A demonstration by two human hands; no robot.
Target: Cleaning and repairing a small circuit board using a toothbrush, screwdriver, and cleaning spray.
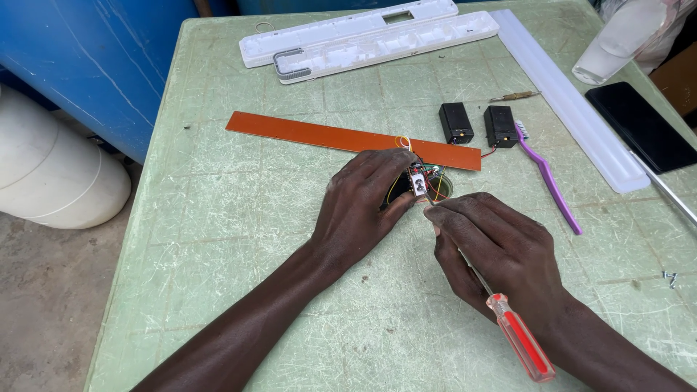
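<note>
Right at the centre of the tabletop (218,239), the left hand (359,207) curls its fingers (392,163) around a small wired switch assembly (421,183), pinching it between thumb and fingertips; red, yellow and orange wires loop out of it. The right hand (501,247) is closed around the shaft of a red-handled screwdriver (519,341), its fingers pressed together near the tip, which meets the assembly just right of the left thumb. The clear red handle sticks out toward the near edge past the wrist.

Just beyond the hands lies one long orange strip board (327,134), touching the wires. Farther right sit two small black batteries (456,122) side by side, with one purple toothbrush (552,185) slanting beside them and one thin small screwdriver (514,96) past them. At the far edge rest two long white plastic housing halves (377,36), and on the right one long translucent white diffuser cover (573,101), one black phone (642,127) and a clear plastic cup (617,43). A few loose screws (671,277) lie near the right edge.

The surface is pale green, scratched and worn. To the left stand a blue barrel (87,58) and a white container (51,174) on a bare concrete floor (43,305).
</note>
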